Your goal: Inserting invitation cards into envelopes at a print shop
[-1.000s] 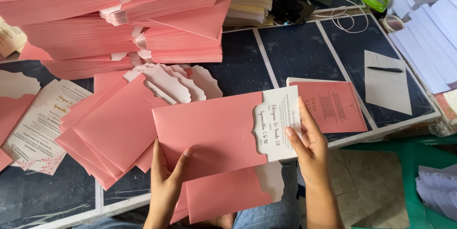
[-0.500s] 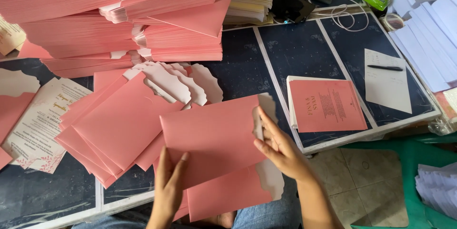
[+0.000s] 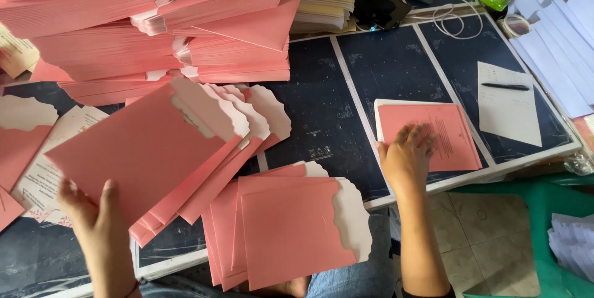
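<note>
Looking down from your head: your left hand (image 3: 93,224) pinches a pink envelope (image 3: 142,149) by its near corner, lifted over the fanned envelopes (image 3: 210,168) at left, flaps staggered so each can be picked singly. Your right hand (image 3: 405,155) lies fingers spread on the card stack (image 3: 445,134) at right, gripping nothing, as if to slide the top card free. More envelopes (image 3: 291,230) rest on your lap, within easy reach.
</note>
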